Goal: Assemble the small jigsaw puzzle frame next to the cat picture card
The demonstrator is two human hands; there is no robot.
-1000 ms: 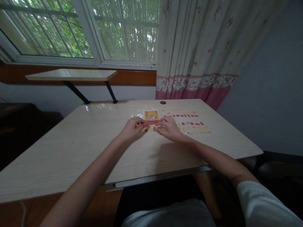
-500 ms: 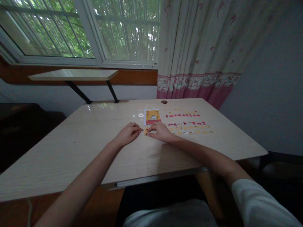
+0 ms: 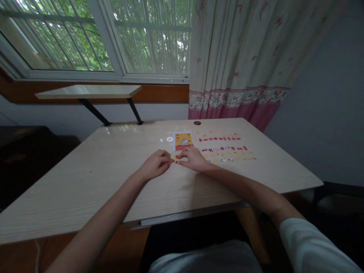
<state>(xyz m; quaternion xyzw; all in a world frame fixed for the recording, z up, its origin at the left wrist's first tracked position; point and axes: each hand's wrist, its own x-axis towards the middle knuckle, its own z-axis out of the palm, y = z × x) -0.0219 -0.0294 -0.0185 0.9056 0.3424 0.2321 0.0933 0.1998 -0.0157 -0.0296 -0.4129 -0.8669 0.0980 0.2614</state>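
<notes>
Where the table (image 3: 108, 163) is overlooked by a window (image 3: 150, 45), pieces (image 3: 220, 138) are laid in rows.
Left hand (image 3: 156, 163) is nearly closed, right hand (image 3: 192, 158) slightly parted; any hold cannot be told.

Short pale sleeve (image 3: 309, 239) (softly creased); matching pale shirt front (image 3: 207, 259); bare forearms (image 3: 110, 212); bare fingers (image 3: 162, 154)

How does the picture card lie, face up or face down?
Face up: the picture card lies on the desk with its printed animal on a yellow ground showing.
</notes>
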